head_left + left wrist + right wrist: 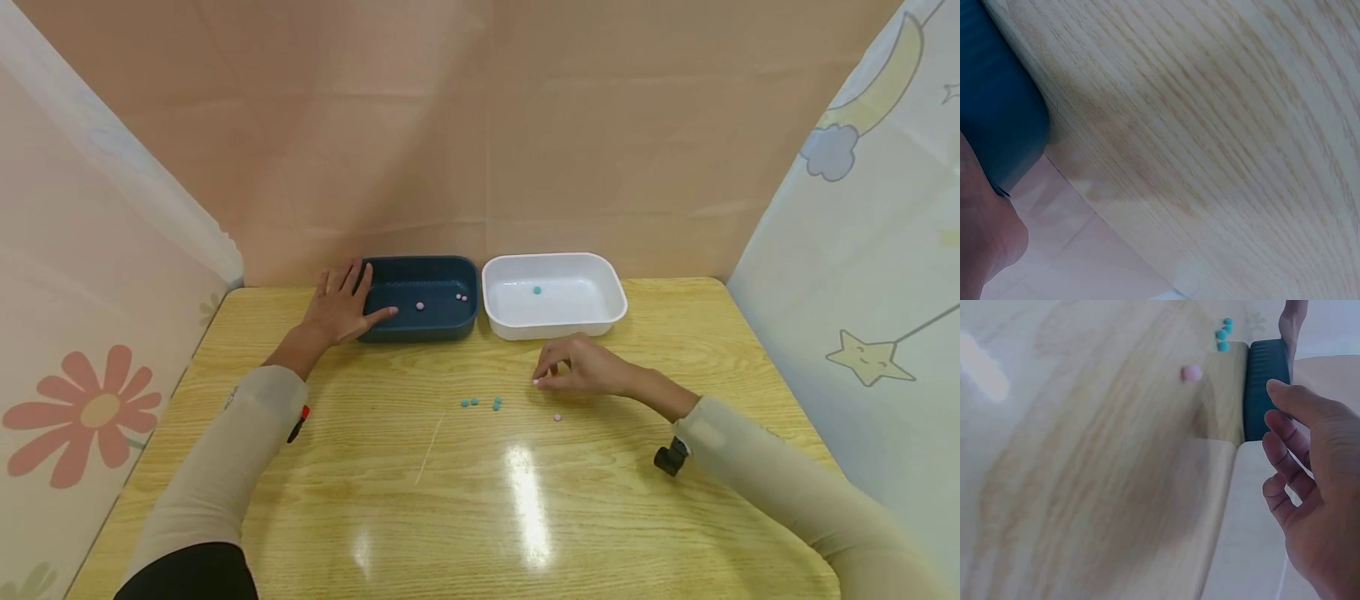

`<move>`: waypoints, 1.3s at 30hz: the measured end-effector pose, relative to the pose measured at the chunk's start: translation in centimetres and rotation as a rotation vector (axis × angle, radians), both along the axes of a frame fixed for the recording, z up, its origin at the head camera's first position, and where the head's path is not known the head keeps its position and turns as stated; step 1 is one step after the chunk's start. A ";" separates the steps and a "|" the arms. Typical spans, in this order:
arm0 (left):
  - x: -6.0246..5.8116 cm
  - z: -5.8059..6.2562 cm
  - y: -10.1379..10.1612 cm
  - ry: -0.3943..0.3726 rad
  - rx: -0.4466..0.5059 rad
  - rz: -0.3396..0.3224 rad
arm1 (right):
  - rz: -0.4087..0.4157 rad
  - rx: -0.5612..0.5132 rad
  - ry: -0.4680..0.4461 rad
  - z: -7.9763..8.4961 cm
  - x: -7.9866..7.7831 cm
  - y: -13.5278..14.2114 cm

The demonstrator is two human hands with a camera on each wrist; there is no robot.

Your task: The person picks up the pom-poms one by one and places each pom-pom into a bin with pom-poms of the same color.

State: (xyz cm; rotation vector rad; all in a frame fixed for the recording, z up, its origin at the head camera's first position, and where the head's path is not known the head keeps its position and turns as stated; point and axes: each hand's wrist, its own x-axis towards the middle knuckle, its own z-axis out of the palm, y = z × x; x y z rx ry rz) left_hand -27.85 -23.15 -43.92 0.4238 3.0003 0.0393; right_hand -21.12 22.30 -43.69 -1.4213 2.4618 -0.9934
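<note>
My left hand [337, 308] rests on the left end of a dark blue tray [420, 334], fingers spread and thumb reaching over the inside. In the left wrist view, part of this hand [988, 231] shows beside the tray's wall [1007, 106]. In front of a white tray [555, 332], my right hand [585, 367] pinches a small pink bead [536, 382] between thumb and fingertips. The right wrist view shows the curled fingers of that hand [1316, 462], with the pinched bead hidden. Another pink bead [557, 417] lies on the table just below the right hand.
Several teal beads [475, 402] lie in a loose group mid-table. Inside the dark tray are pink beads [420, 306], and one teal bead [537, 290] sits in the white tray. Both trays stand side by side at the wooden table's [360, 467] back edge, near a cloth backdrop [487, 150].
</note>
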 end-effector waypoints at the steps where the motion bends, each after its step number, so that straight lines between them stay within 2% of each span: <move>1: 0.0 0.0 0.0 0.001 0.002 0.000 | 0.009 -0.012 0.015 0.1 -0.1 -0.1; 20: 0.1 0.1 0.0 0.007 0.004 -0.002 | 0.024 -0.078 0.102 3.3 -1.9 -2.5; 39: 0.2 0.0 -0.1 0.012 0.012 -0.001 | 0.032 -0.107 0.168 5.1 -3.9 -5.8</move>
